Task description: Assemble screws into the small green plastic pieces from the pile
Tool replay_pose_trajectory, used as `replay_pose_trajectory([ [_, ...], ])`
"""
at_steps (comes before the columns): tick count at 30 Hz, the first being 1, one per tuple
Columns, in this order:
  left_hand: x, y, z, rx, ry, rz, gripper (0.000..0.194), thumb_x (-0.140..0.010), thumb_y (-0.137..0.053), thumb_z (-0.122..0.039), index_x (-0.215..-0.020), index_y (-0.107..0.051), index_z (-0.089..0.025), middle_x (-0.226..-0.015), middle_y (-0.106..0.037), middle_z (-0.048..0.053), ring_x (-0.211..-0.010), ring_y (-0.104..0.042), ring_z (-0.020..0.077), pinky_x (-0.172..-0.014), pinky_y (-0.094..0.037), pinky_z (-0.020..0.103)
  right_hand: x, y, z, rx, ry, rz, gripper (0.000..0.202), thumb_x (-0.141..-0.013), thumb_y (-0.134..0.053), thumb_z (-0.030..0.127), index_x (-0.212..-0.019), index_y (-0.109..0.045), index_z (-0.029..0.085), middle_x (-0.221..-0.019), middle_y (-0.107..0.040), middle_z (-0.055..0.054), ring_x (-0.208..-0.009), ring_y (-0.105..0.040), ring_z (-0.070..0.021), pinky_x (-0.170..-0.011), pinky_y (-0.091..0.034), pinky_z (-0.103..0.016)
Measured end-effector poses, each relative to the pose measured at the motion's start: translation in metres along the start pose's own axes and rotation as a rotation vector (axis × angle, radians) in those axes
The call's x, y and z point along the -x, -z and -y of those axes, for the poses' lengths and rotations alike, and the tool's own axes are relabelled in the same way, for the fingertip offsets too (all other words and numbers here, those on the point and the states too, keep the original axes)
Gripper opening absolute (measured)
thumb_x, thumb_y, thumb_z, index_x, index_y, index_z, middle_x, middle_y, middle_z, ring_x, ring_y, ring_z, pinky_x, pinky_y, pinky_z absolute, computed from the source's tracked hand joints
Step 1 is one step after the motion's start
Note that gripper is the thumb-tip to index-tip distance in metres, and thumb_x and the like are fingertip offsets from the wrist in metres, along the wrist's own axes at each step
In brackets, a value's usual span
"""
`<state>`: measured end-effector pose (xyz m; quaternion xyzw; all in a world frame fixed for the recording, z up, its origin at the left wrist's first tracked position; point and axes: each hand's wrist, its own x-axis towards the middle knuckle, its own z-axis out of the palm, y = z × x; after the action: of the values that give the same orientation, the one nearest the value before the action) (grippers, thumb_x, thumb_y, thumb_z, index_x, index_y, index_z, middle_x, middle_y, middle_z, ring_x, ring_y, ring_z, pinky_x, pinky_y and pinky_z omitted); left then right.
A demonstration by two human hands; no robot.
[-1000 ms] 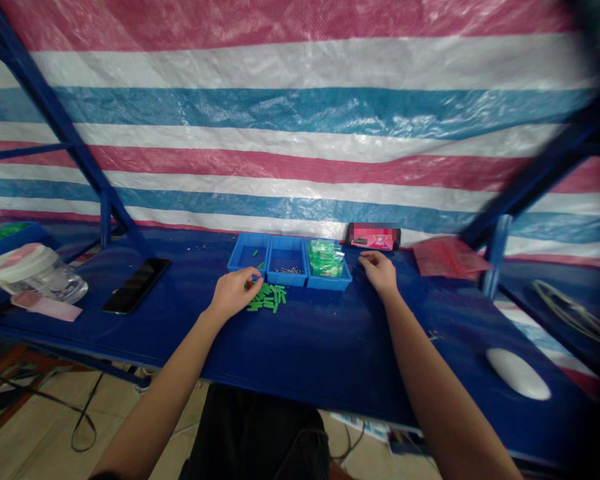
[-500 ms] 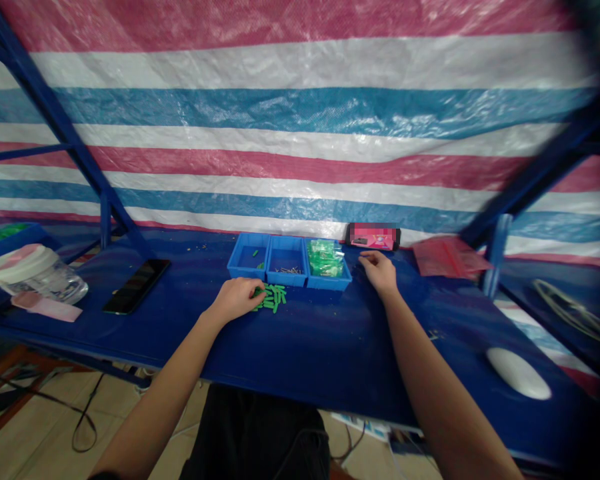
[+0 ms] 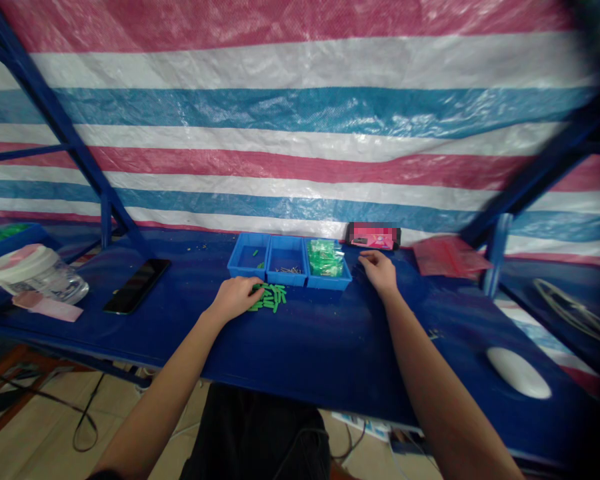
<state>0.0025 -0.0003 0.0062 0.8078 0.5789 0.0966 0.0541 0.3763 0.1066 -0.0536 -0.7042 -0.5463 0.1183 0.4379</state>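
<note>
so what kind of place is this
Probably a small makeshift assembly or sorting workstation: a blue workbench under a striped tarpaulin, three blue parts bins, and a pile of green plastic pieces under the left hand.

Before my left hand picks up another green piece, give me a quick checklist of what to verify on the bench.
1. Left hand on the pile of small green plastic pieces: ok, fingertips touch it.
2. A piece already gripped: cannot tell, fingers curl over the pile.
3. Right hand free: cannot tell; it rests on the blue bench beside the tray.
4. Blue three-compartment plastic tray within reach: ok, just behind the pile.
5. Middle compartment stocked: ok, small metal bits show.
6. Black phone out of the way: ok, well left of the pile.
</note>
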Motion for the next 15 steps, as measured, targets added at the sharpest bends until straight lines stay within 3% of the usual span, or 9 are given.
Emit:
replay_pose_trajectory([
  [15, -0.0015, -0.0014, 0.0024, -0.060, 0.100, -0.015, 0.036, -0.087, -0.038, -0.043, -0.103, -0.066, -0.026, -0.084, -0.070, 0.004, -0.081, -0.064, 0.0206, -0.067, -0.044, 0.027, 0.0016, 0.0018, 0.0038, 0.007, -0.007, 0.000, 0.032, -0.069, -0.054, 0.038, -0.092, -0.066, 0.019, -0.078, -0.068, -0.005, -0.072, -0.060, -0.0194, -0.071, -0.043, -0.032],
])
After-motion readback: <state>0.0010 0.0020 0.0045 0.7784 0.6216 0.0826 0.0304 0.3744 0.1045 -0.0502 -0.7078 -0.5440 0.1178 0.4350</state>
